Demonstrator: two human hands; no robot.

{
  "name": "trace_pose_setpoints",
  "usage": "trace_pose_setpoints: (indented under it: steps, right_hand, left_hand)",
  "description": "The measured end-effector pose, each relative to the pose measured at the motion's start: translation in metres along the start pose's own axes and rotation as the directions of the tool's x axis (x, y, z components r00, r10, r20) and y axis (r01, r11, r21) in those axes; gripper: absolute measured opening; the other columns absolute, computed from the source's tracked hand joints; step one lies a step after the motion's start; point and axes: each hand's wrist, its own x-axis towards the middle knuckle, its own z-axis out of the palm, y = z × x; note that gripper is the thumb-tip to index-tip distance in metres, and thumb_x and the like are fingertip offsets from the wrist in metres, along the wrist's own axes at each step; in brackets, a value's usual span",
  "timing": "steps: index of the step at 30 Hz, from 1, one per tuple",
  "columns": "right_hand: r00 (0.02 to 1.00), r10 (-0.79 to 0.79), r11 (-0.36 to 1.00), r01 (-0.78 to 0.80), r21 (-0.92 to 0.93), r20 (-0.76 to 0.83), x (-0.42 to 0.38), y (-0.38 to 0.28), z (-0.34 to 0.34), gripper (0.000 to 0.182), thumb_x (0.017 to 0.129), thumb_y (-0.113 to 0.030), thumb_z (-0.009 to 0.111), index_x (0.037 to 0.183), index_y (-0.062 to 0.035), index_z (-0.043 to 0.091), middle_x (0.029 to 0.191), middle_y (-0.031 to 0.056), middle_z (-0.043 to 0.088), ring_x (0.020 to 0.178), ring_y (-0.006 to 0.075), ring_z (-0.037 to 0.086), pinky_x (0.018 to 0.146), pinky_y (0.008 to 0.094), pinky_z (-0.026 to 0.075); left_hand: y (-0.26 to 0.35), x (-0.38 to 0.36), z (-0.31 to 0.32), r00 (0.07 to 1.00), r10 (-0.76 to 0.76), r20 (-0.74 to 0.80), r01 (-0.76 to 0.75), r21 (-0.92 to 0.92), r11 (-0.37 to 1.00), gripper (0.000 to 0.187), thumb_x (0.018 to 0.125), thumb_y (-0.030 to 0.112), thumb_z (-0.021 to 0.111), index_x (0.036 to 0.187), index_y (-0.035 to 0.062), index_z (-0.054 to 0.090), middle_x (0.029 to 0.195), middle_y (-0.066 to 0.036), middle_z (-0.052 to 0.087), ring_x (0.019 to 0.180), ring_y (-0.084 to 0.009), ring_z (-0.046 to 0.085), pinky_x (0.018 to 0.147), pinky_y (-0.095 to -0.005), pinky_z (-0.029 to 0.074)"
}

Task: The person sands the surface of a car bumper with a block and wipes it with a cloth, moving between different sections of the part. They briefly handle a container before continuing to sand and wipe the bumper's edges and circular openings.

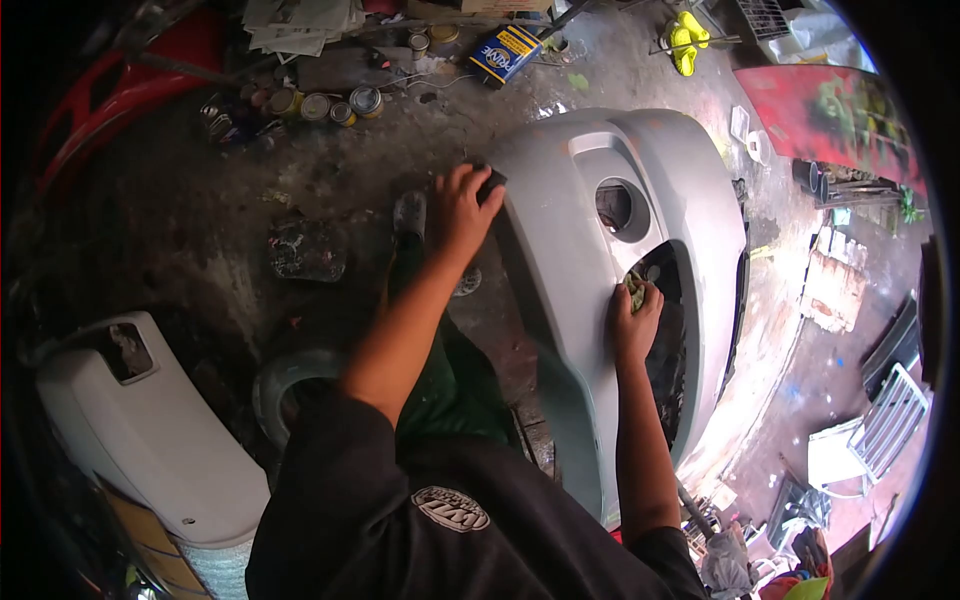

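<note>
- Grey car bumper (560, 260): to the right of the left hand (460, 212) and under the right hand (637, 325); its long axis runs away from the body.
- Right hand is nearer, at the large opening's inner edge, fingers closed around a crumpled greenish pad (636, 292).
- Left fingers curl narrowly around a dark block (491, 185) by the bumper's left edge; contact unclear.
- Round opening (622, 208) lies beyond the right hand; floor (350, 190) extends left.

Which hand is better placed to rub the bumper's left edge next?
Probably left: the left hand holds a dark block by that edge; the right hand holds a crumpled thing at the bumper opening.
</note>
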Motion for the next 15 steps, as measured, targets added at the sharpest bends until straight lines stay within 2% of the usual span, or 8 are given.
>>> trace_pose_setpoints:
  steps: [2,5,8,10,15]
  right_hand:
    - [1.000,-0.004,1.000,0.004,0.007,0.003,0.000,0.000,0.001,0.040,0.097,-0.038,0.069,0.119,-0.0055,0.062,0.119,0.0218,0.059,0.111,0.0452,0.062,0.095,0.0514,0.050]
    - [1.000,0.002,1.000,-0.002,0.006,0.004,-0.002,-0.001,-0.002,0.041,0.097,-0.038,0.069,0.120,-0.0052,0.062,0.120,0.0218,0.059,0.111,0.0451,0.061,0.095,0.0514,0.050]
    - [1.000,0.011,1.000,-0.011,-0.005,0.009,-0.005,0.002,-0.001,0.041,0.097,-0.038,0.069,0.120,-0.0051,0.062,0.120,0.0219,0.059,0.112,0.0451,0.061,0.095,0.0514,0.050]
    - [1.000,0.001,1.000,-0.001,-0.008,-0.002,-0.001,0.000,-0.001,0.040,0.098,-0.038,0.069,0.120,-0.0050,0.062,0.120,0.0220,0.059,0.112,0.0453,0.061,0.095,0.0515,0.050]
    - [1.000,-0.027,1.000,0.027,0.006,-0.001,-0.004,-0.001,-0.002,0.041,0.098,-0.038,0.068,0.121,-0.0053,0.061,0.120,0.0219,0.059,0.113,0.0452,0.061,0.095,0.0514,0.050]
  left_hand:
    - [0.019,-0.030,-0.012,0.999,0.038,0.038,-0.038,0.011,0.999,0.039,0.087,0.029,0.083,0.121,0.0105,0.073,0.125,-0.012,0.064,0.112,-0.0363,0.059,0.100,-0.0497,0.046]
    - [0.016,-0.036,-0.021,0.991,0.076,0.108,-0.067,-0.092,0.994,0.040,0.088,0.030,0.083,0.122,0.0110,0.073,0.126,-0.012,0.063,0.114,-0.0357,0.059,0.101,-0.0501,0.046]
    - [-0.015,0.006,-0.005,0.999,0.028,0.046,-0.027,-0.030,0.999,0.039,0.088,0.030,0.083,0.120,0.0099,0.073,0.124,-0.012,0.065,0.113,-0.0363,0.060,0.099,-0.0494,0.047]
    - [-0.014,0.014,-0.006,1.000,0.006,0.011,-0.006,-0.017,1.000,0.039,0.088,0.029,0.082,0.120,0.0096,0.073,0.124,-0.013,0.067,0.112,-0.0370,0.060,0.097,-0.0488,0.048]
    - [0.025,-0.042,-0.024,0.982,0.146,0.121,-0.129,-0.141,0.982,0.040,0.088,0.031,0.082,0.121,0.0108,0.074,0.128,-0.014,0.066,0.114,-0.0372,0.061,0.103,-0.0486,0.045]
